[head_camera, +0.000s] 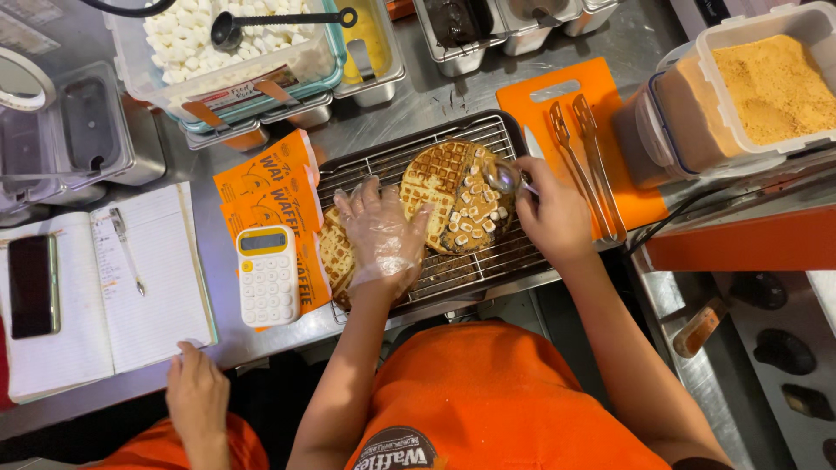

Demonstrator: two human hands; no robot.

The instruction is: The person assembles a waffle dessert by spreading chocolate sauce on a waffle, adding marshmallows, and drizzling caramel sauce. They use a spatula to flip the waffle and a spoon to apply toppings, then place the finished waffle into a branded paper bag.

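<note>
two tubs, marshmallows [187, 39], crumbs [771, 83], spoon [503, 177] over waffle [457, 196]

Orange printed sleeves [266, 178] beside the rack [453, 270] — dark phone screen [32, 285] far left.

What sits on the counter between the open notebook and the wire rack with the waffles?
In the head view, a yellow-and-white calculator lies between the notebook and the wire rack, resting partly on orange paper sleeves.

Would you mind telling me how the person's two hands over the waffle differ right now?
The left hand wears a clear plastic glove; the right hand is bare. The left lies flat, fingers spread, beside the waffle; the right grips a metal scoop over it. Both are above the wire rack.
</note>
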